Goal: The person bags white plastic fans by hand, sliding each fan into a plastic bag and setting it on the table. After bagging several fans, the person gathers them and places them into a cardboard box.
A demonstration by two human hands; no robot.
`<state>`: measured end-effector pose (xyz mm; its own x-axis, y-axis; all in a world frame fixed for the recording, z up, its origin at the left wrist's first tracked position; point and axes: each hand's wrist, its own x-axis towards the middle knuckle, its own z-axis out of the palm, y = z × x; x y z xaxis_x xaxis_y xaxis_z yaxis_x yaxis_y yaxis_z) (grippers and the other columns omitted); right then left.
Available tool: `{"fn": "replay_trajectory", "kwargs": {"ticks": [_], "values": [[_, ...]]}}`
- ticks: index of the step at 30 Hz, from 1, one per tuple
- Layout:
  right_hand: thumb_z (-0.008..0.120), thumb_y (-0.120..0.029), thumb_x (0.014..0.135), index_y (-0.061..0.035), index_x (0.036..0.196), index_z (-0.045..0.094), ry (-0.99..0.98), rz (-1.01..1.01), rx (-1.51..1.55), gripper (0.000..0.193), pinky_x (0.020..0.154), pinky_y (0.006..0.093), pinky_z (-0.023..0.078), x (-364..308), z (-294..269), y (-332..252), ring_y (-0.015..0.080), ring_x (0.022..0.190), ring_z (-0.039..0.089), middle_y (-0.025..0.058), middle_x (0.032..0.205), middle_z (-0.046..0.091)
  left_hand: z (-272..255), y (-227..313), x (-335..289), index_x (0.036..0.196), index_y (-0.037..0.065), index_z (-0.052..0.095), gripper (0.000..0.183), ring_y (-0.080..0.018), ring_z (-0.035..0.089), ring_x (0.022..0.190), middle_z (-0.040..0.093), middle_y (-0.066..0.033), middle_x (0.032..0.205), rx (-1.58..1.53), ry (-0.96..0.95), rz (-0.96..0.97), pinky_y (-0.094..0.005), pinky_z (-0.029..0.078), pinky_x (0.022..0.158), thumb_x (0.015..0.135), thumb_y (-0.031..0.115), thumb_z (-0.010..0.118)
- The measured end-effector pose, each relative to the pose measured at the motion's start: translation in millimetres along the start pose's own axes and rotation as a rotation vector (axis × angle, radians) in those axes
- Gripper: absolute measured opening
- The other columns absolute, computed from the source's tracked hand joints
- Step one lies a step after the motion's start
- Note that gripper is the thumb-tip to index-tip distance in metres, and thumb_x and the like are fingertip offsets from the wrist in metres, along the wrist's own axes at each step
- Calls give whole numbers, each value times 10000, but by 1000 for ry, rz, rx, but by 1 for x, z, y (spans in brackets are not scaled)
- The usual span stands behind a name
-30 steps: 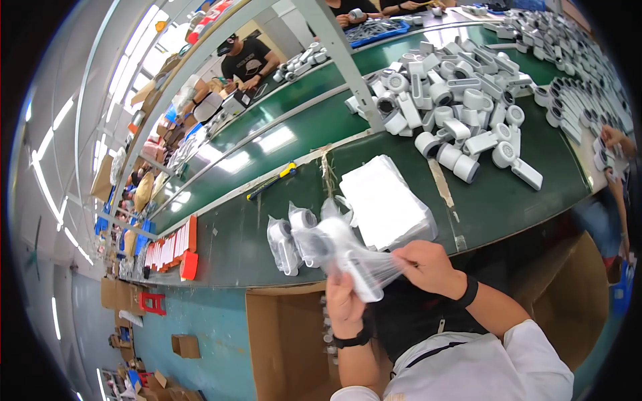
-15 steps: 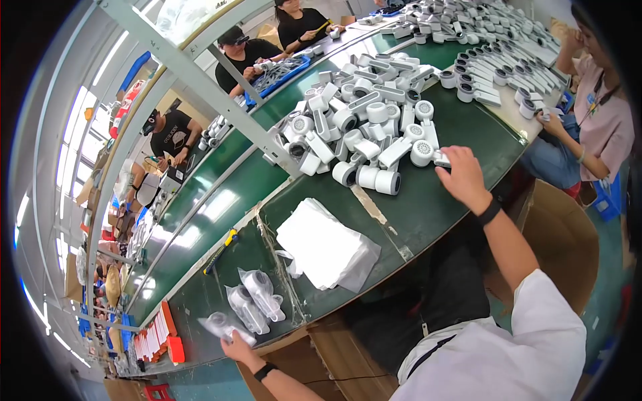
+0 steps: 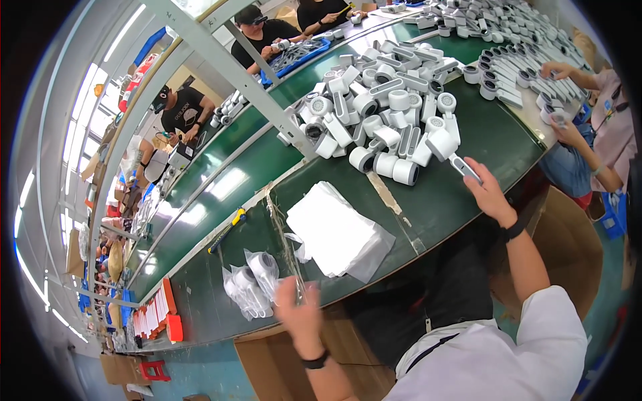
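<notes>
My right hand [image 3: 489,192] is closed around the slim grey handle of a white handheld device with a drum-shaped head [image 3: 441,144]. The head points away from me, at the near right edge of a large pile of similar devices [image 3: 374,100]. Over the near edge of the green table, my left hand [image 3: 299,314] is smeared by motion, so its fingers do not show clearly. Just left of it lie clear-bagged devices [image 3: 246,286] in a cluster. A stack of white plastic bags [image 3: 338,230] rests between my two hands.
A yellow-and-black screwdriver-like tool [image 3: 227,230] lies left of the bags. Orange boxes with white cards [image 3: 157,314] stand at the far left. A metal post [image 3: 234,73] rises behind the table. A co-worker [image 3: 612,134] sits at right, and an open carton [image 3: 555,247] stands below.
My left hand has let go of a bagged device and moved right; that device now lies against the others. My right hand has turned and drawn up the device it holds. The view has shifted slightly.
</notes>
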<state>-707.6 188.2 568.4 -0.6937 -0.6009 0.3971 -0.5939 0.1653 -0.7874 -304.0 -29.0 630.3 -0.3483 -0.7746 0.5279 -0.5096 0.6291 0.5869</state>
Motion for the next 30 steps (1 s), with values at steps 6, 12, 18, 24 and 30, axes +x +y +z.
{"fn": "replay_trajectory", "kwargs": {"ticks": [6,12,18,24,30], "values": [[540,-152,963,3,1190,527,-136,407,998,275,648,277,490,-33,41,-61,145,682,603,75,901,629,95,49,-22,922,80,659,300,-279,552,877,605,-64,911,154,-360,449,-398,430,768,675,159,809],[597,-44,871,-11,1217,486,-299,481,987,365,687,295,507,-43,55,-66,159,730,625,93,946,634,114,25,-27,927,94,655,190,-260,525,853,570,-50,886,341,-352,474,-389,394,747,765,170,723],[600,30,782,-33,1172,446,-349,517,1021,425,662,307,509,-48,65,-79,179,720,628,109,930,622,115,29,-27,867,71,593,99,-272,526,855,564,-67,904,371,-328,469,-390,390,752,808,112,661],[605,75,716,-35,1136,445,-382,532,1069,464,571,319,495,-53,77,-96,181,623,600,104,881,613,110,31,-26,907,37,571,88,-291,542,825,584,-112,878,166,-252,365,-399,412,731,846,74,623],[736,-34,761,-24,1099,513,-376,520,963,406,559,277,492,-62,104,-130,133,634,598,72,880,640,107,40,-14,998,-18,617,127,-148,615,773,674,-94,883,-369,-204,-240,-272,478,688,919,82,613]]}}
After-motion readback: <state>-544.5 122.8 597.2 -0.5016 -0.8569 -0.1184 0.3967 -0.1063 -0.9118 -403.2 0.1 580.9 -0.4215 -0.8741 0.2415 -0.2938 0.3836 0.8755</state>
